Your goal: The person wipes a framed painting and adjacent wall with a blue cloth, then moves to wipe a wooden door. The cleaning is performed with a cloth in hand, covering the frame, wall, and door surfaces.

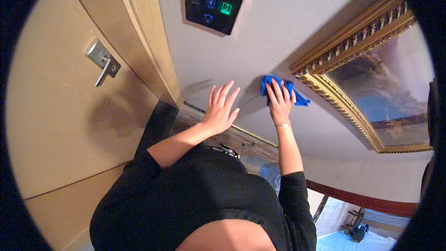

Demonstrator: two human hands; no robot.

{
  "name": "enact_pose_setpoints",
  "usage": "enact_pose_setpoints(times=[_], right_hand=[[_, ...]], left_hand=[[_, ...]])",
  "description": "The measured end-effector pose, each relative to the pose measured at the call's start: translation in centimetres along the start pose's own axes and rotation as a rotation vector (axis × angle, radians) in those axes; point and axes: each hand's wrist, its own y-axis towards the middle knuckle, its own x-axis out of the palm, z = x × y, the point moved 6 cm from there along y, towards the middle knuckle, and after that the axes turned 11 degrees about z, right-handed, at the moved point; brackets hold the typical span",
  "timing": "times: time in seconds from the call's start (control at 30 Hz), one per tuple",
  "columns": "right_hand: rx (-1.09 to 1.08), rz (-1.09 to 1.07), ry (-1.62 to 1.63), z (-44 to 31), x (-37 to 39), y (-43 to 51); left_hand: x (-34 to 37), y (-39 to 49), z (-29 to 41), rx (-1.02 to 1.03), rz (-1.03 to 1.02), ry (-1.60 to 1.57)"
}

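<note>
A blue cloth (300, 99) lies bunched beneath the fingers of my right hand (281, 106), which holds it flat against the pale wall (223, 55). The cloth is just beside the near corner of an ornate gold picture frame (343, 106). My left hand (220, 109) is empty, fingers apart, to the left of the cloth. Whether its fingertips touch the wall I cannot tell. Both forearms reach out from black sleeves, and a thin bracelet (283, 124) circles my right wrist.
On the left stands a light wooden door (52, 111) with a metal lever handle (103, 71). A black panel (216, 3) with lit icons and writing hangs on the wall above. Wooden flooring (240, 139) shows below. A dark machine (357, 228) stands in a bright space at lower right.
</note>
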Motion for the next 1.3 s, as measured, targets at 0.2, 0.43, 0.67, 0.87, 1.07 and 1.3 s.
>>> enact_pose_setpoints(times=[0.2, 0.43, 0.67, 0.87, 1.07, 1.3], right_hand=[[-0.043, 0.024, -0.033, -8.1, 5.4, 7.5], [-0.277, -0.371, 0.098, -9.0, 7.9, -0.4], [-0.146, -0.080, -0.052, -5.4, 3.8, 2.1], [-0.168, 0.021, 0.078, -12.4, 6.5, 12.3], [-0.295, -0.152, 0.277, -20.6, 12.8, 14.1], [-0.440, -0.479, 0.308, -17.4, 14.1, 1.8]], left_hand=[[-2.0, 0.7, -1.6, 0.060, 0.205, -0.094], [-2.9, 0.7, -3.8, -0.001, 0.228, -0.064], [-3.6, 0.8, -5.2, -0.043, 0.278, -0.074], [-5.9, 0.0, -6.3, -0.036, 0.390, -0.101], [-8.9, -1.7, -7.7, -0.095, 0.457, -0.020], [-8.4, -2.5, -7.3, -0.084, 0.394, -0.031]])
